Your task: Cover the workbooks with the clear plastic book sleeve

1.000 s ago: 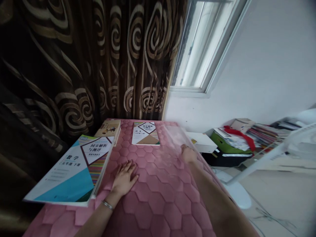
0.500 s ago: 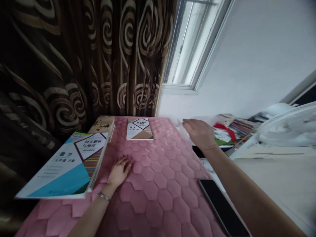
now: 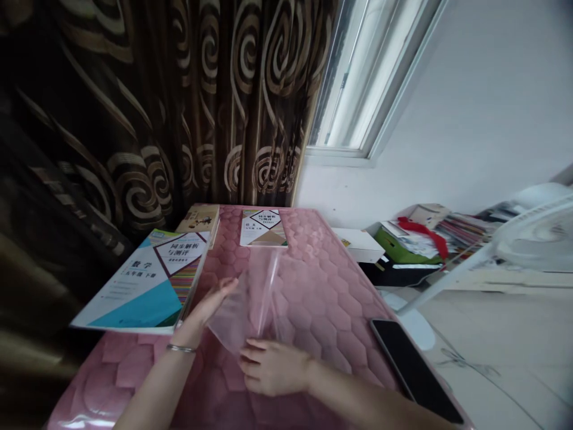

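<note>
A clear plastic sheet (image 3: 262, 292), creased and see-through, stands partly raised over the pink quilted table cover (image 3: 313, 286). My left hand (image 3: 217, 301), with a silver bracelet at the wrist, grips the sheet's left side between thumb and fingers. Along its lower edge, my right hand (image 3: 277, 365) has its fingers curled onto the plastic. Beyond the sheet lies a small-looking workbook (image 3: 264, 228) with a white and tan cover. Beside my left forearm is a stack topped by a blue and white math workbook (image 3: 143, 283).
A brown-covered book (image 3: 197, 218) lies behind the stack. A black phone (image 3: 414, 367) rests at the table's right edge. Past that edge are a white fan (image 3: 528, 230), a white box (image 3: 358, 243) and a green bag (image 3: 407, 248) with papers. Patterned curtains (image 3: 224, 107) hang behind.
My right hand has come from beyond the table's right edge down to the middle, with the plastic sheet. My left hand has gone from lying on the cover to gripping the sheet.
</note>
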{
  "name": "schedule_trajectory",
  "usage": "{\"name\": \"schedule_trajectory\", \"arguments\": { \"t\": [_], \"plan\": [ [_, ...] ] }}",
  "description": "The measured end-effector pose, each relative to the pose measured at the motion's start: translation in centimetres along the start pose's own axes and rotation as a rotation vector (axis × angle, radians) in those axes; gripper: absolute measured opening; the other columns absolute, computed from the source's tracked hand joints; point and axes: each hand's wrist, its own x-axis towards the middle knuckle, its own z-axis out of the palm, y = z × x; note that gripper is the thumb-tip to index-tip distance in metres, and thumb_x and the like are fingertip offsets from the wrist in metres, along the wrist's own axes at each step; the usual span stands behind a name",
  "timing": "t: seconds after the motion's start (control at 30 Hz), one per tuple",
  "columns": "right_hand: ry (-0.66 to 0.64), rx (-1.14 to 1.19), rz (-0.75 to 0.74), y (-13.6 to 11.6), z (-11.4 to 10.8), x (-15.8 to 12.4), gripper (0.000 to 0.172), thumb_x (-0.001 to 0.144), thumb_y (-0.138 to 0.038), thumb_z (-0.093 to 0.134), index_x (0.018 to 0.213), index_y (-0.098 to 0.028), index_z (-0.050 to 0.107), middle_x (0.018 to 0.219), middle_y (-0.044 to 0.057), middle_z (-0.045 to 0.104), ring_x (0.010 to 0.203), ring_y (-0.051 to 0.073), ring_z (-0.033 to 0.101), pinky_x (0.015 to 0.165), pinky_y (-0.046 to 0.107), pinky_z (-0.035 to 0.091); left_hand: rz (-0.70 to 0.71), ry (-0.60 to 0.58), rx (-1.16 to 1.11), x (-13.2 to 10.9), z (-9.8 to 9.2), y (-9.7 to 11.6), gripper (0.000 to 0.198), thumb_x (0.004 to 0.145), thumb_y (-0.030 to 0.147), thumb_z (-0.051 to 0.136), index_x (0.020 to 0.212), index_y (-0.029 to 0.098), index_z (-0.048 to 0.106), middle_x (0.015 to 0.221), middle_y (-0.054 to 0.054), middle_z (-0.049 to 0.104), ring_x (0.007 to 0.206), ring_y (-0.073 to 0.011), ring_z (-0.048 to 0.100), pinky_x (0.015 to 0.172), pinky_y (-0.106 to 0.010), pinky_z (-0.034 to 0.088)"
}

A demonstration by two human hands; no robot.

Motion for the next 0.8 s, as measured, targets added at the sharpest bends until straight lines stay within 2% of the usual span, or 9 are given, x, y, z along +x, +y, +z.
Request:
{"name": "schedule_trajectory", "arguments": {
  "t": [0.07, 0.13, 0.2, 0.27, 0.37, 0.43, 0.53, 0.63, 0.8],
  "plan": [
    [0.001, 0.036, 0.093, -0.4, -0.2, -0.5, 0.025, 0.097, -0.029, 0.042, 0.103, -0.028, 0.066, 0.126, -0.003, 0.065, 0.108, 0.015, 0.061, 0.092, 0.033, 0.050, 0.064, -0.013, 0.170, -0.5, 0.3, 0.4, 0.065, 0.079, 0.028, 0.066, 0.137, 0.018, 0.039, 0.118, -0.012, 0.066, 0.085, -0.0186, 0.069, 0.067, -0.028, 0.057],
    [-0.009, 0.107, 0.274, -0.6, -0.9, -1.3, 0.032, 0.098, -0.031, 0.037, 0.118, -0.037, 0.061, 0.138, -0.008, 0.057, 0.106, 0.011, 0.062, 0.088, 0.027, 0.052, 0.081, 0.014, 0.307, -0.9, 0.6, 0.5, 0.071, 0.075, 0.012, 0.061, 0.140, 0.018, 0.033, 0.111, -0.010, 0.068, 0.073, -0.0158, 0.069, 0.063, -0.028, 0.056],
    [0.026, 0.210, 0.550, -0.3, -1.5, -2.7, 0.036, 0.096, -0.035, 0.034, 0.125, -0.045, 0.055, 0.139, -0.013, 0.054, 0.108, 0.011, 0.062, 0.087, 0.026, 0.053, 0.118, 0.094, 0.459, -1.2, 0.5, 0.2, 0.069, 0.074, 0.005, 0.053, 0.140, 0.016, 0.032, 0.102, -0.009, 0.069, 0.069, -0.0150, 0.069, 0.067, -0.029, 0.056],
    [0.102, 0.272, 0.910, 0.5, -2.0, -4.9, 0.037, 0.094, -0.038, 0.035, 0.123, -0.046, 0.055, 0.134, -0.011, 0.058, 0.112, 0.016, 0.062, 0.089, 0.030, 0.054, 0.199, 0.200, 0.617, -1.7, -0.2, -0.7, 0.068, 0.074, 0.004, 0.050, 0.139, 0.014, 0.033, 0.103, -0.010, 0.070, 0.082, -0.0175, 0.070, 0.079, -0.031, 0.054],
    [0.097, 0.158, 1.513, 2.6, -2.1, -9.4, 0.037, 0.092, -0.032, 0.039, 0.121, -0.027, 0.060, 0.123, 0.008, 0.065, 0.111, 0.026, 0.062, 0.091, 0.038, 0.052, 0.231, 0.318, 0.799, -2.2, -1.7, -3.0, 0.068, 0.078, 0.006, 0.046, 0.143, 0.006, 0.028, 0.101, -0.014, 0.071, 0.097, -0.0233, 0.069, 0.087, -0.034, 0.051],
    [-0.004, 0.110, 1.740, 4.1, -1.7, -12.1, 0.038, 0.090, -0.031, 0.045, 0.119, -0.011, 0.060, 0.120, 0.018, 0.064, 0.109, 0.029, 0.062, 0.091, 0.038, 0.049, 0.217, 0.363, 0.891, -2.4, -2.5, -4.4, 0.068, 0.081, 0.008, 0.042, 0.146, 0.003, 0.023, 0.096, -0.015, 0.072, 0.095, -0.0258, 0.070, 0.084, -0.035, 0.052],
    [-0.093, 0.182, 1.863, 5.7, -0.6, -14.1, 0.040, 0.092, -0.036, 0.046, 0.112, -0.004, 0.061, 0.108, 0.021, 0.068, 0.102, 0.029, 0.065, 0.085, 0.034, 0.049, 0.294, 0.402, 0.987, -2.5, -3.0, -5.3, 0.068, 0.082, 0.009, 0.039, 0.148, 0.008, 0.024, 0.106, -0.016, 0.071, 0.100, -0.0258, 0.069, 0.088, -0.036, 0.051],
    [-0.111, 0.279, 1.902, 6.6, -0.1, -14.0, 0.034, 0.093, -0.038, 0.046, 0.099, -0.010, 0.065, 0.096, 0.016, 0.072, 0.091, 0.025, 0.068, 0.075, 0.030, 0.048, 0.348, 0.352, 0.992, -2.5, -3.0, -4.6, 0.063, 0.081, 0.007, 0.038, 0.144, 0.013, 0.038, 0.118, -0.014, 0.068, 0.101, -0.0235, 0.068, 0.089, -0.035, 0.052],
    [-0.086, 0.284, 1.922, 8.1, -1.8, -14.7, 0.028, 0.095, -0.027, 0.041, 0.092, -0.016, 0.067, 0.088, 0.011, 0.073, 0.083, 0.023, 0.068, 0.068, 0.028, 0.045, 0.451, 0.313, 0.993, -3.2, -3.4, -2.2, 0.048, 0.079, 0.004, 0.038, 0.112, 0.021, 0.068, 0.115, -0.005, 0.071, 0.107, -0.0193, 0.066, 0.098, -0.033, 0.048]
  ]
}}
